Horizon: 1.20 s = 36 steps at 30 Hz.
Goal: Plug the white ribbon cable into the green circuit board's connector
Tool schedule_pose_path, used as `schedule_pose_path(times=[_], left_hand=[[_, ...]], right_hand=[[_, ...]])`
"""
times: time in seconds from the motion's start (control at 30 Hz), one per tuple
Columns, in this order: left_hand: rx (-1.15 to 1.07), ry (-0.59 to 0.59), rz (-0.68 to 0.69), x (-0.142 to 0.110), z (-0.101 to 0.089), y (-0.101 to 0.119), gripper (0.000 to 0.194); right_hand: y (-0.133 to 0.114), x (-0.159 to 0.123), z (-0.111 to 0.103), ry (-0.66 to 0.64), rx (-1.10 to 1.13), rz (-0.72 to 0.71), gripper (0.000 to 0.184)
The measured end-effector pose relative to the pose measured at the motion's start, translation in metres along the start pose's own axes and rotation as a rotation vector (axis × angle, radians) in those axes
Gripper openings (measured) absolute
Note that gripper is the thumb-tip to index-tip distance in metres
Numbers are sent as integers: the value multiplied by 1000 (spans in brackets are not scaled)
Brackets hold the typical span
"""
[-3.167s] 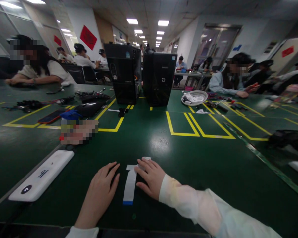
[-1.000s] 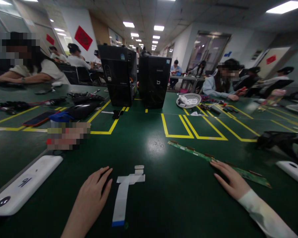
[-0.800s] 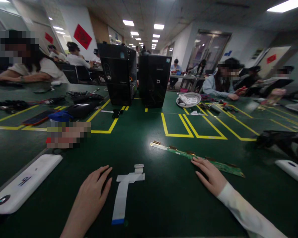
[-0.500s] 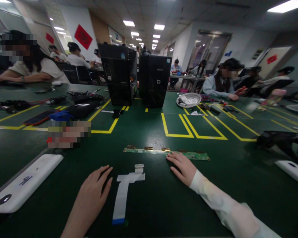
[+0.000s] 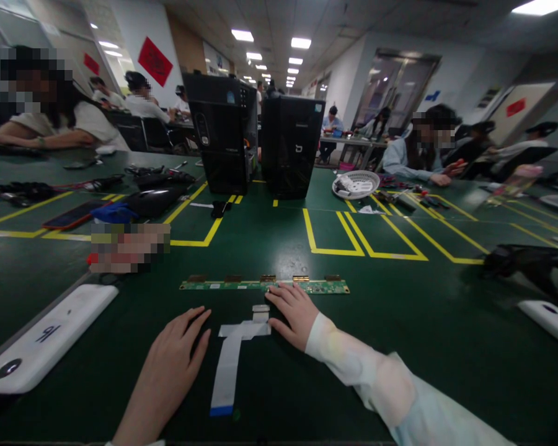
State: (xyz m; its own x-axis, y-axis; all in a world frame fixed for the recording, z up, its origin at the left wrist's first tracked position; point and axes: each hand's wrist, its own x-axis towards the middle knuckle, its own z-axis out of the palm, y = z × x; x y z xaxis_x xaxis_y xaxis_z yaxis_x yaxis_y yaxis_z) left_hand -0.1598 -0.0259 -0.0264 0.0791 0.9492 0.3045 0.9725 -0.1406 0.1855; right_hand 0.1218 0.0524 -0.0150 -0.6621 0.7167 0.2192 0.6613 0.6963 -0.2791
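Observation:
A long narrow green circuit board [image 5: 223, 285] lies crosswise on the green table, just beyond my hands. My right hand [image 5: 294, 313] rests flat, fingers stretched out, its fingertips touching the board's near edge. A white flat ribbon cable [image 5: 230, 356] with a blue end lies between my hands, its upper end near the board. To the left of the cable, my left hand [image 5: 177, 356] lies flat on the table, fingers together and extended, holding nothing.
A white oblong device [image 5: 41, 341] lies at the left, another [image 5: 549, 322] at the right edge. Two black computer towers [image 5: 255, 139] stand mid-table, a white basket [image 5: 356, 184] beside them. Yellow tape lines [image 5: 353, 238] mark the table. Other people sit around it.
My right hand reached out right, then slid the green circuit board leftward and turned it crosswise in front of the ribbon cable. My left hand and the cable stayed put.

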Motion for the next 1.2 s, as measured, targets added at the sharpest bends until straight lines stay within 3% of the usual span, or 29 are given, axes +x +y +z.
schedule_pose_path(times=[0.2, 0.47, 0.6, 0.87, 1.2], left_hand=[[9, 6, 13, 1, 1, 0, 51], [2, 3, 3, 0, -2, 2, 51], [-5, 3, 1, 0, -1, 0, 51], [-36, 0, -9, 1, -6, 3, 49], [-25, -20, -15, 3, -7, 4, 50]], right_hand=[[11, -7, -3, 69, -53, -29, 49], [75, -37, -20, 242, -112, -86, 39], [94, -51, -25, 234, -134, -88, 38], [87, -50, -26, 147, -107, -73, 38], [75, -34, -20, 147, -120, -100, 39]])
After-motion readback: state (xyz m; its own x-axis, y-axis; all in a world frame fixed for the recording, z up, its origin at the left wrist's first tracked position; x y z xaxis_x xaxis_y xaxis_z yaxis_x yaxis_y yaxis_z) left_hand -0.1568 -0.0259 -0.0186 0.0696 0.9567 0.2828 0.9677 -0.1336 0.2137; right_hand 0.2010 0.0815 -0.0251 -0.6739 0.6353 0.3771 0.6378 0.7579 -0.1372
